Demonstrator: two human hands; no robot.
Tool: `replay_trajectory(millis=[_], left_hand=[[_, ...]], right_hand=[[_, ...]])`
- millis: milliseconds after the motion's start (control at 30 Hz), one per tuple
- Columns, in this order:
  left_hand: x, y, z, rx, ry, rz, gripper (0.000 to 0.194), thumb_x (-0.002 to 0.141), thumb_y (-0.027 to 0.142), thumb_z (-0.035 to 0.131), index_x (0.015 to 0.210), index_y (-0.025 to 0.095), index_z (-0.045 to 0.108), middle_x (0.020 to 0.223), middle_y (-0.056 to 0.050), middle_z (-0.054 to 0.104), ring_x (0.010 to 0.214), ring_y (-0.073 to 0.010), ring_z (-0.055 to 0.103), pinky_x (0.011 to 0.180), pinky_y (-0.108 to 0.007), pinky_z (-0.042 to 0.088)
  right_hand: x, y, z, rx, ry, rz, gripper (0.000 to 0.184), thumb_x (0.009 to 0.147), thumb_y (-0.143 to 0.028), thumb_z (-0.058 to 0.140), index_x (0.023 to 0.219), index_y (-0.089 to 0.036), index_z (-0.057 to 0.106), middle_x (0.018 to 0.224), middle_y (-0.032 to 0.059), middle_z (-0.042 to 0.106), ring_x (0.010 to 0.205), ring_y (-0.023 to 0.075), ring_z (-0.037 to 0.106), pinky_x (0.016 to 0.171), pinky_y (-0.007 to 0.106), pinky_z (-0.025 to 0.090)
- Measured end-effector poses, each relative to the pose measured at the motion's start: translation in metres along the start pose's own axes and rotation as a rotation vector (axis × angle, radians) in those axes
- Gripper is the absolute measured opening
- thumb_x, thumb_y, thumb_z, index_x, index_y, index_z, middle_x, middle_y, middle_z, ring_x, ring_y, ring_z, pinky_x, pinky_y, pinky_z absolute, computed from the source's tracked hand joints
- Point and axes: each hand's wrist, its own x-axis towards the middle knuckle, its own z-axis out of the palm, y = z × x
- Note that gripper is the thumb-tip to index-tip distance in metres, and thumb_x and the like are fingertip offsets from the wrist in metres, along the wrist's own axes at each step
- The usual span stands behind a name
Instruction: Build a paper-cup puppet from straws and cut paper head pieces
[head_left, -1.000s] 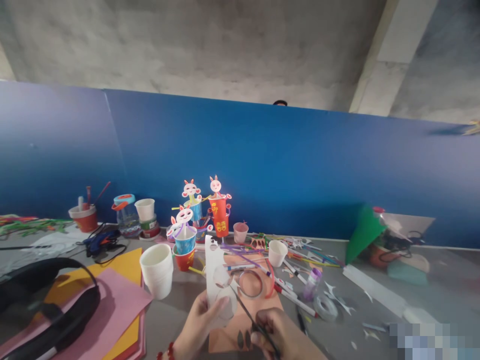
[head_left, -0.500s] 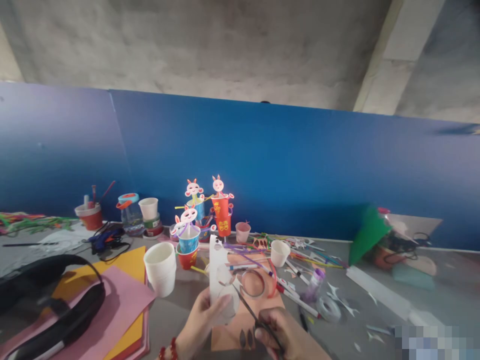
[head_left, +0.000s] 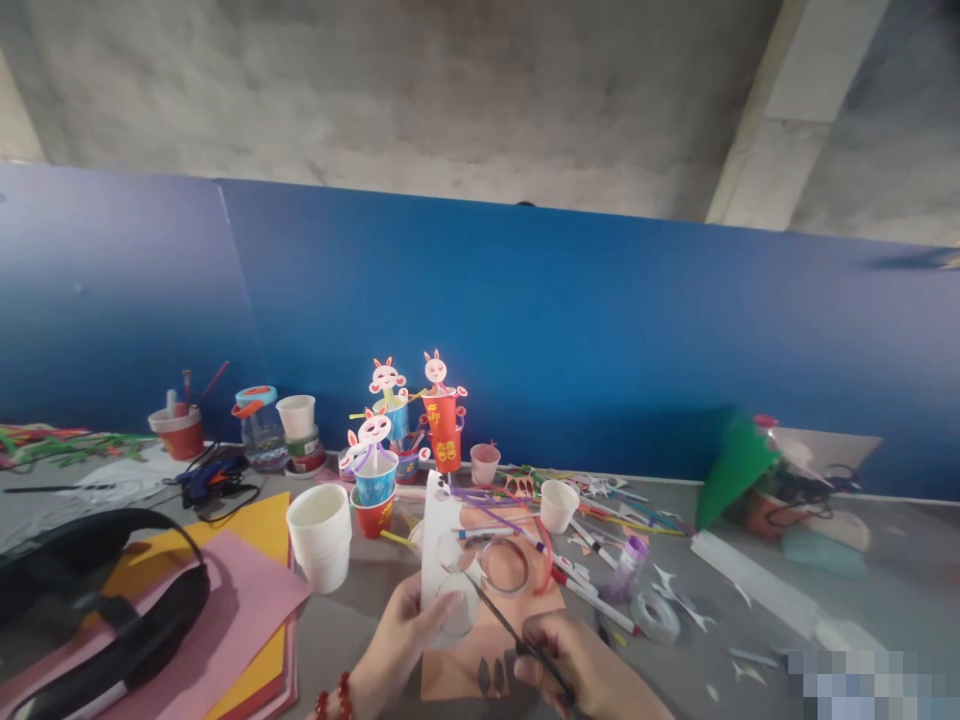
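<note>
While the right hand (head_left: 564, 652) clenches a partly hidden dark tool (head_left: 499, 613), the left hand (head_left: 405, 628) pinches white paper (head_left: 433, 540)

White paper (head_left: 435, 535) in left fingers (head_left: 448, 606), dark scissors (head_left: 550, 672) in right fingers (head_left: 541, 630). Peach sheet (head_left: 456, 675) under both. Past the fingers, from where I stand: red cups (head_left: 447, 450), yellow-lettered; blue cup (head_left: 375, 488), paler mottling. Left of left fingers: pink sheet (head_left: 244, 580) over yellow sheet (head_left: 271, 520). Red beads (head_left: 345, 693) behind left fingers.
</note>
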Motion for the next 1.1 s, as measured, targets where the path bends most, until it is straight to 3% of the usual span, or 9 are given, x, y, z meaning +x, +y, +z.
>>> replay_trajectory(millis=[400, 600, 800, 1100], left_hand=[[-0.004, 0.007, -0.001, -0.029, -0.032, 0.048, 0.045, 0.064, 0.048, 0.084, 0.090, 0.013, 0.076, 0.076, -0.005, 0.073, 0.063, -0.0141, 0.059, 0.059, -0.022, 0.049], [0.003, -0.004, -0.004, 0.005, -0.034, 0.050, 0.049, 0.060, 0.055, 0.084, 0.078, 0.010, 0.074, 0.062, -0.002, 0.066, 0.054, -0.0109, 0.053, 0.052, -0.020, 0.044], [0.002, -0.002, -0.002, 0.007, -0.040, 0.067, 0.047, 0.062, 0.052, 0.084, 0.082, 0.011, 0.075, 0.067, -0.004, 0.068, 0.057, -0.0123, 0.055, 0.054, -0.021, 0.045], [-0.003, 0.007, 0.003, 0.017, 0.017, 0.078, 0.047, 0.059, 0.053, 0.085, 0.080, 0.011, 0.077, 0.068, -0.005, 0.072, 0.060, -0.0153, 0.059, 0.057, -0.023, 0.046]], right_hand=[[0.002, -0.006, 0.006, -0.003, 0.019, 0.067, 0.043, 0.080, -0.055, 0.065, 0.063, -0.020, 0.045, 0.045, -0.0056, 0.049, 0.040, 0.0087, 0.044, 0.042, 0.019, 0.026], [0.005, -0.007, 0.011, 0.017, 0.011, 0.099, 0.043, 0.077, -0.055, 0.068, 0.064, -0.020, 0.047, 0.045, -0.0053, 0.050, 0.038, 0.0089, 0.044, 0.040, 0.020, 0.023], [0.003, -0.005, 0.008, -0.011, -0.021, 0.045, 0.043, 0.083, -0.058, 0.061, 0.068, -0.019, 0.048, 0.048, -0.0053, 0.048, 0.042, 0.0090, 0.044, 0.042, 0.019, 0.026], [-0.005, 0.018, 0.006, -0.003, 0.080, 0.120, 0.039, 0.083, -0.058, 0.063, 0.088, -0.019, 0.055, 0.062, -0.0041, 0.052, 0.050, 0.0098, 0.043, 0.048, 0.022, 0.028]])
